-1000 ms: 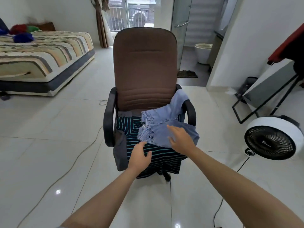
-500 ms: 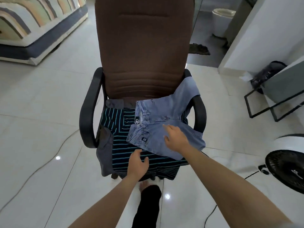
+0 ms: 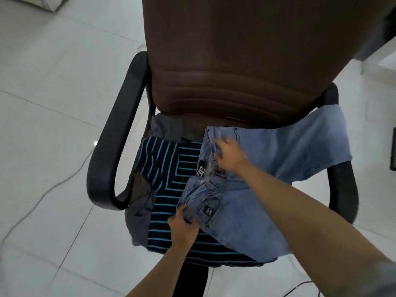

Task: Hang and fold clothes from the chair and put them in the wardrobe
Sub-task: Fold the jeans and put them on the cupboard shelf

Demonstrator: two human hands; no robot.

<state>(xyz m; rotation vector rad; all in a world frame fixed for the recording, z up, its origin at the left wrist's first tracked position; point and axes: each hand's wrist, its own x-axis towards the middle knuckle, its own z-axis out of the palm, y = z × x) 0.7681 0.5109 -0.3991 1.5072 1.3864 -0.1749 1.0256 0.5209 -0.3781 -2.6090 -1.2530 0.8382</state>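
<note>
A brown office chair [image 3: 225, 50] with black armrests fills the view. On its seat lie light blue denim shorts [image 3: 285, 159], one leg draped over the right armrest. Under them is a dark shirt with teal stripes [image 3: 169, 168], and a grey garment [image 3: 141, 209] hangs off the seat's left front. My left hand [image 3: 184, 226] pinches the near corner of the shorts' waistband. My right hand [image 3: 230, 155] lies on the waistband farther back, fingers curled into the denim at the fly.
White tiled floor surrounds the chair. A thin cable [image 3: 53, 185] runs across the tiles on the left. A black cable [image 3: 300, 288] lies at the lower right. A dark frame edge [image 3: 393, 148] shows at the right border.
I have come closer and now look down on the seat. My left hand moved from the striped shirt onto the shorts' waistband corner. My right hand slid back along the shorts to the fly.
</note>
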